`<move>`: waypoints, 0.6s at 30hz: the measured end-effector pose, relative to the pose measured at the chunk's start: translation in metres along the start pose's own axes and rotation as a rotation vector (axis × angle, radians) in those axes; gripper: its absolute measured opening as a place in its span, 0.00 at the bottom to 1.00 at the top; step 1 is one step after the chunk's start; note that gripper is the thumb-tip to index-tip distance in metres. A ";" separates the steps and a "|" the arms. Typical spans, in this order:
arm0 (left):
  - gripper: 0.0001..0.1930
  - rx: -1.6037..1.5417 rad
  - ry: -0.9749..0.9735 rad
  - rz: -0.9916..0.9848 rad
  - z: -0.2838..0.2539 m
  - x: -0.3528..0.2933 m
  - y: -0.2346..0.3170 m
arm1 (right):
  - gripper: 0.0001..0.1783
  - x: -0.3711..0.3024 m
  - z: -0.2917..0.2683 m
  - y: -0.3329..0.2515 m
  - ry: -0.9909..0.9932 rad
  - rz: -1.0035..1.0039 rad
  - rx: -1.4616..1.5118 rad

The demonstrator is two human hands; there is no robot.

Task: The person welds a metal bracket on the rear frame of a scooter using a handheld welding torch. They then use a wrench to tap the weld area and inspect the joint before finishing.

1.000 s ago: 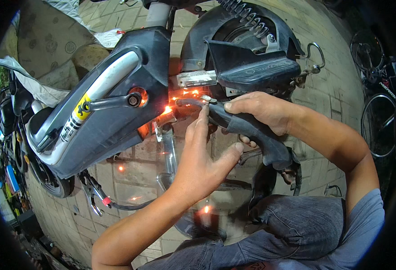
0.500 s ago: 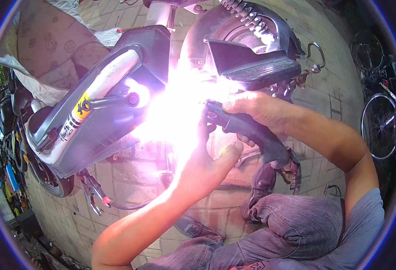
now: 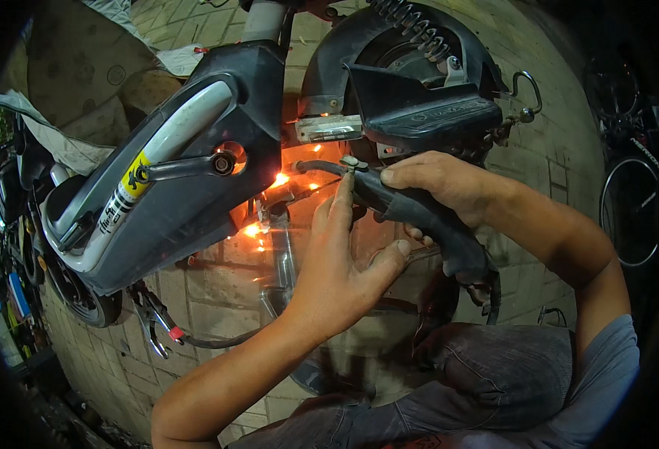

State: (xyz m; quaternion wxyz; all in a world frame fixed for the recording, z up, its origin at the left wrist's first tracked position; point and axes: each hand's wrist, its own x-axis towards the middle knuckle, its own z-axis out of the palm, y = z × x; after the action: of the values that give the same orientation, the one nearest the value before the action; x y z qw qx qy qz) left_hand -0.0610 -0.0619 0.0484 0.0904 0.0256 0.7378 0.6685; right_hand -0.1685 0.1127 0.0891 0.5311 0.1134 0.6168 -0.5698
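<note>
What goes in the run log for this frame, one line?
right hand: grips welding torch | left hand: steadies torch near tip | sparks glowing under scooter body | ground clamp on pavers

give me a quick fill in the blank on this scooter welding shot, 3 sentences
1. The right hand grips the black welding torch by its ____.
2. The left hand rests its fingertips against the ____.
3. Orange ____ glow near the torch tip, beside the scooter.

Missing words: handle; torch; sparks
</note>
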 end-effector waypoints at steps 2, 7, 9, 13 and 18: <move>0.47 -0.016 -0.001 0.000 0.000 0.001 0.001 | 0.17 0.003 -0.002 0.001 -0.002 0.015 0.017; 0.46 0.031 0.019 -0.034 0.000 -0.001 -0.002 | 0.17 0.005 0.000 -0.001 0.004 0.019 -0.015; 0.48 0.023 0.004 -0.038 -0.001 -0.001 -0.001 | 0.17 0.004 0.001 -0.002 -0.001 0.022 -0.002; 0.42 0.025 0.042 -0.039 0.000 -0.002 0.000 | 0.18 0.004 0.000 -0.003 -0.026 0.022 0.027; 0.44 -0.095 -0.080 -0.018 -0.003 0.000 0.020 | 0.17 0.005 0.001 0.000 0.000 -0.004 0.044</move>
State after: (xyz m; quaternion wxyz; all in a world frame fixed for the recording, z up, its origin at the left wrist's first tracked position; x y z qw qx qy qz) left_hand -0.0627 -0.0629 0.0687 0.1271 0.0414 0.7011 0.7004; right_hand -0.1699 0.1096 0.0850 0.5273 0.1240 0.6046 -0.5840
